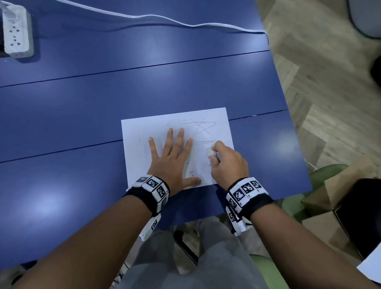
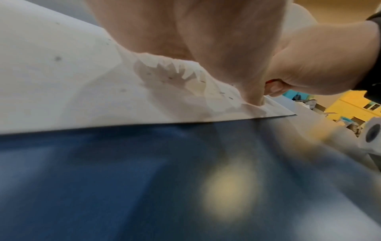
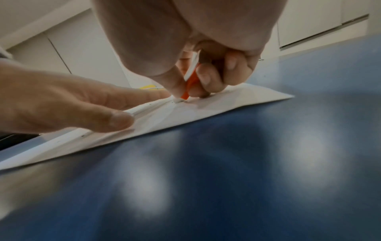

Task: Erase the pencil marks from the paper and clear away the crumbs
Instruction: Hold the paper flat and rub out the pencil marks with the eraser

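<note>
A white sheet of paper (image 1: 138,130) lies on the blue table (image 1: 68,108) near its front edge. Pencil scribbles (image 1: 200,126) cross its upper right part, and small dark crumbs (image 1: 191,172) dot the sheet. My left hand (image 1: 174,154) presses flat on the paper with fingers spread. My right hand (image 1: 225,162) pinches an eraser (image 1: 209,152) with a white tip and an orange sleeve (image 3: 188,84), its tip down on the paper (image 3: 237,101) beside the left index finger. In the left wrist view the palm (image 2: 206,40) rests on the paper (image 2: 51,81).
A white power strip (image 1: 16,30) sits at the far left, and its white cable (image 1: 152,17) runs across the back of the table to the right edge. Cardboard boxes (image 1: 339,189) and a green chair (image 1: 303,204) stand at the right below the table.
</note>
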